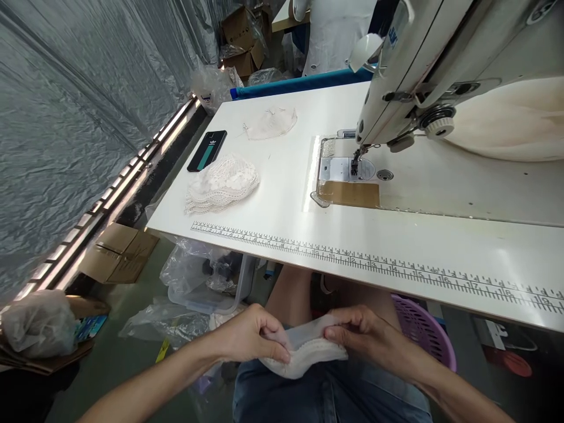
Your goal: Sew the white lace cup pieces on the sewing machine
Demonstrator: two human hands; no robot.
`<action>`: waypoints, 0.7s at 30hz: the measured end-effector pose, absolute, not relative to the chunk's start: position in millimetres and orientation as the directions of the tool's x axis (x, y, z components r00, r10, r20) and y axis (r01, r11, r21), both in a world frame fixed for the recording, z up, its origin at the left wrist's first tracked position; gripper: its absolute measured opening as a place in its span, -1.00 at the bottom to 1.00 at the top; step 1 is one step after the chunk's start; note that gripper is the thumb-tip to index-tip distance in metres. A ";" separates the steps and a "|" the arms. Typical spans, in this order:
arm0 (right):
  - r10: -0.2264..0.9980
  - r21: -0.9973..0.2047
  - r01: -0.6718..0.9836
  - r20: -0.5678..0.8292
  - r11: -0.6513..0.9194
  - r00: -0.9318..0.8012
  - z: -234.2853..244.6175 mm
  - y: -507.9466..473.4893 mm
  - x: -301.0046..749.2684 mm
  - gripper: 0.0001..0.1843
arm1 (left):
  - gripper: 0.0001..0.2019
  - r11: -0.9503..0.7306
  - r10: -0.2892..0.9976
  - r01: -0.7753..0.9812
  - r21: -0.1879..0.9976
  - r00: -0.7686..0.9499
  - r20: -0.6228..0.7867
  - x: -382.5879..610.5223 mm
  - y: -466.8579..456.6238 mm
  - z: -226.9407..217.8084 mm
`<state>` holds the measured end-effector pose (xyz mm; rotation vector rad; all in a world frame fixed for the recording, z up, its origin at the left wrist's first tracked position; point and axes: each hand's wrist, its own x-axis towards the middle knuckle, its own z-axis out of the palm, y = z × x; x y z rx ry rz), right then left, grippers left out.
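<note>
Above my lap, a small white fabric piece point(304, 357) with a sheer upper strip is stretched between both hands. My left hand point(259, 338) pinches its left end, thumb on top. At the right end, my right hand point(363, 335) grips the sheer strip between thumb and fingers. A stack of white lace pieces point(224, 183) lies on the left of the sewing table point(282, 194). Behind it is one thin sheer lace piece point(271, 123). The sewing machine point(396, 94) stands at the right, its presser foot point(355, 161) over the needle plate with no fabric under it.
A black phone point(207, 150) lies by the lace stack. Under the table are a clear plastic bin point(229, 302) and a purple basket point(425, 329). Cardboard boxes point(118, 252) stand on the floor at left. Cream fabric point(511, 123) lies behind the machine. Another person in white point(337, 35) is beyond the table.
</note>
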<state>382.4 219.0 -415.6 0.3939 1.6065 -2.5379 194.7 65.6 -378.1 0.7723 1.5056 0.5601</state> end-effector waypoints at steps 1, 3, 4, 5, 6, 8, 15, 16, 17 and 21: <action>0.039 -0.871 0.232 -0.275 -0.433 -0.961 -414.6 219.2 382.7 -0.73 | -0.75 0.654 0.750 0.140 0.743 0.010 -0.662 194.5 65.5 -377.8; 0.034 -0.871 0.235 -0.276 -0.432 -0.961 -412.4 219.2 383.3 -0.72 | -0.76 0.658 0.747 0.140 0.740 0.000 -0.664 194.6 65.6 -377.0; 0.031 -0.871 0.238 -0.277 -0.431 -0.960 -411.2 219.0 383.6 -0.72 | -0.76 0.661 0.745 0.136 0.738 -0.001 -0.668 194.8 65.8 -376.7; 0.029 -0.872 0.241 -0.280 -0.426 -0.960 -409.9 218.8 383.9 -0.71 | -0.76 0.665 0.742 0.131 0.735 0.002 -0.671 195.0 66.0 -376.4; 0.025 -0.875 0.246 -0.281 -0.418 -0.959 -408.6 218.8 384.0 -0.69 | -0.75 0.667 0.739 0.125 0.734 0.005 -0.673 195.3 66.1 -376.1; 0.014 -0.890 0.256 -0.282 -0.378 -0.959 -405.7 219.7 383.7 -0.63 | -0.75 0.667 0.740 0.116 0.736 0.009 -0.673 195.4 66.4 -375.9; 0.201 -0.962 0.261 -0.242 0.074 -0.949 -409.5 226.6 382.0 -0.52 | -0.66 0.690 0.723 0.026 0.723 0.030 -0.691 191.7 71.2 -382.9; 0.264 -0.960 0.256 -0.220 0.112 -0.939 -412.8 223.4 383.1 -0.56 | -0.63 0.692 0.721 -0.033 0.721 0.007 -0.692 191.3 72.2 -385.0; 0.339 -0.953 0.249 -0.180 0.174 -0.923 -416.5 218.0 384.4 -0.60 | -0.61 0.688 0.720 -0.100 0.718 -0.021 -0.693 191.0 73.2 -387.1; 0.395 -0.711 0.100 0.263 0.696 -0.880 -429.0 179.8 383.9 -0.40 | -0.49 0.645 0.698 -0.305 0.701 -0.137 -0.703 191.9 78.0 -395.1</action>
